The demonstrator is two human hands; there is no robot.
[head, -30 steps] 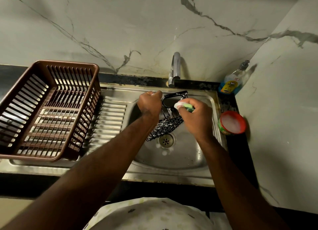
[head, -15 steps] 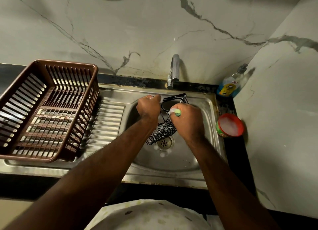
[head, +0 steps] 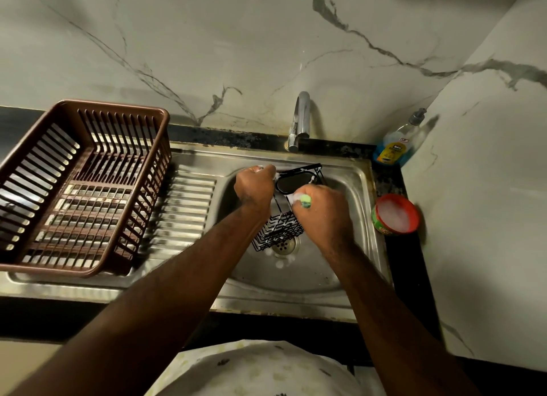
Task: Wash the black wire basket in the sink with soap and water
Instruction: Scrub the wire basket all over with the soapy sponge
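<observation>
Holding the basket [head: 281, 232] rim in the left hand [head: 256, 185], sponge [head: 305, 201] clenched in the right hand [head: 322, 215], that soapy grip could easily slip.

Single head-worn wide-angle view, from above and near, facing forward and down onto steel sink [head: 310, 280], marble wall [head: 266, 55] at far edge

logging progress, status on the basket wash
Left hand grips black wire basket rim, in sink. Right hand holds green sponge against it. Nothing in the way.
</observation>
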